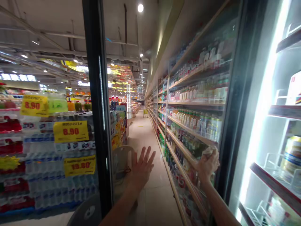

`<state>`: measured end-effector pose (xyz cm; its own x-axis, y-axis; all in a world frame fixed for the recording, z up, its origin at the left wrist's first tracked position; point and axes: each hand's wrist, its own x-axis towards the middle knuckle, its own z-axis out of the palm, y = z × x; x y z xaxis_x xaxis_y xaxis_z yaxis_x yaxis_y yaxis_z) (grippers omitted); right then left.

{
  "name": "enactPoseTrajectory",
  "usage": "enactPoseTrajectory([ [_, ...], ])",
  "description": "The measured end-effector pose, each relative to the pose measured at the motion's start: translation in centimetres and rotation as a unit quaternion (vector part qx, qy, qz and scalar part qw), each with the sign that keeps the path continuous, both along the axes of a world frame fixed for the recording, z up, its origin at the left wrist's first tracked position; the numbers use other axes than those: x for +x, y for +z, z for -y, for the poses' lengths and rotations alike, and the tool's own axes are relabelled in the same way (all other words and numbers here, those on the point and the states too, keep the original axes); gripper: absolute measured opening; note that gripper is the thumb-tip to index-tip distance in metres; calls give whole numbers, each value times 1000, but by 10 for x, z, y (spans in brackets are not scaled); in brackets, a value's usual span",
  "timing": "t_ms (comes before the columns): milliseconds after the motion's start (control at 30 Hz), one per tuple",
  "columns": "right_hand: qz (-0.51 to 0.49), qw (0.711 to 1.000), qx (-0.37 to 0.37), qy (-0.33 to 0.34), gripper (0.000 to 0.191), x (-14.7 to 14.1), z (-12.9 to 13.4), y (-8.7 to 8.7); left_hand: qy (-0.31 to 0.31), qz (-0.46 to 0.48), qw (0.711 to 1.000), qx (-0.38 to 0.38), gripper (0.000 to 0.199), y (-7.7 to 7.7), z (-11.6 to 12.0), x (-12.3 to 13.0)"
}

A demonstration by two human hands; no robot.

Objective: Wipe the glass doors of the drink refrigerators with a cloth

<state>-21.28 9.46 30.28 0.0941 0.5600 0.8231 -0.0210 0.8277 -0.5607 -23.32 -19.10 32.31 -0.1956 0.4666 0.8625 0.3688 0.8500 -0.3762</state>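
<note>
An open glass cooler door stands in front of me, its black door frame (95,94) upright on the left and a second dark edge on the right. My left hand (143,166) is held up at the pane, palm forward with fingers spread, and holds nothing; whether it touches the glass I cannot tell. Over to the right, my right hand (209,168) is closed around a crumpled pale cloth (210,151), which is up at the glass near the door's right edge. Bottle shelves and a floor aisle appear through the pane.
Lit cooler shelves (282,111) with cans and cartons are close on the right. Stacked bottle packs (58,163) with yellow price signs (70,131) stand left. A dark grey rounded object (87,212) sits low by the door, and a beige stool-like seat (123,153) shows behind the glass.
</note>
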Motion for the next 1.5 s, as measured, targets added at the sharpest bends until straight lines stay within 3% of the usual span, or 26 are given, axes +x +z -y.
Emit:
enactPoseTrajectory([
  [67, 44, 993, 106, 38, 53, -2, 26, -7, 0, -4, 1000, 4, 57, -2, 0, -2],
  [167, 120, 937, 312, 104, 51, -2, 69, -19, -1, -5, 1000, 6, 57, -3, 0, -4],
  [233, 128, 910, 374, 122, 49, -1, 70, -19, 0, -5, 1000, 6, 57, -1, 1, -3],
  [300, 99, 933, 330, 101, 49, -1, 48, -13, 2, -5, 1000, 4, 54, 0, 2, -2],
  [400, 24, 992, 121, 30, 53, -3, 6, 4, -1, -4, 1000, 4, 53, 1, 1, -1],
  [467, 1, 999, 50, 13, 55, -4, 1, 12, -5, -3, 1000, 7, 53, 1, 0, -1],
  [500, 8, 997, 70, 21, 55, -4, 8, 13, -6, -2, 1000, 9, 53, 0, -1, -2],
  [567, 52, 978, 192, 57, 53, -4, 33, 8, -8, -1, 1000, 11, 52, -1, -1, -3],
  [633, 106, 934, 329, 95, 51, -2, 55, -3, -10, 0, 1000, 10, 52, 0, -1, -3],
  [700, 136, 902, 393, 112, 51, 1, 56, -13, -12, 2, 1000, 7, 52, 0, 0, -3],
  [767, 123, 926, 344, 90, 52, 5, 36, -19, -9, 1, 1000, 7, 52, 0, 1, -2],
  [867, 47, 989, 140, 24, 57, 6, 1, -20, 1, 3, 1000, 8, 52, -1, -1, -1],
  [933, 19, 998, 60, 9, 58, 4, 4, -19, 3, 3, 1000, 10, 52, -2, -4, -1],
  [967, 22, 997, 68, 16, 58, 2, 16, -20, 4, 4, 1000, 11, 51, -2, -6, -1],
  [1033, 58, 983, 167, 53, 55, -1, 53, -25, 5, 4, 1000, 10, 52, 0, -6, -1],
  [1100, 107, 938, 311, 106, 50, -3, 90, -32, 1, 7, 1000, 1, 51, 1, 1, -2],
  [1167, 127, 895, 402, 144, 47, -1, 105, -37, -11, 8, 1000, -22, 49, 0, 16, -3],
  [1233, 123, 893, 407, 145, 48, 2, 93, -37, -19, 8, 999, -34, 47, -7, 38, -2],
  [1333, 90, 949, 291, 79, 54, 6, 53, -27, -11, 21, 1000, -2, 47, -24, 65, 0],
  [1400, 71, 972, 218, 42, 59, 5, 42, -21, -4, 33, 999, 27, 48, -35, 72, 1],
  [1433, 70, 974, 213, 42, 59, 5, 45, -21, -5, 36, 999, 32, 48, -38, 72, 2],
  [1500, 99, 949, 289, 82, 56, 5, 66, -30, -6, 36, 999, 33, 48, -40, 70, 2],
])
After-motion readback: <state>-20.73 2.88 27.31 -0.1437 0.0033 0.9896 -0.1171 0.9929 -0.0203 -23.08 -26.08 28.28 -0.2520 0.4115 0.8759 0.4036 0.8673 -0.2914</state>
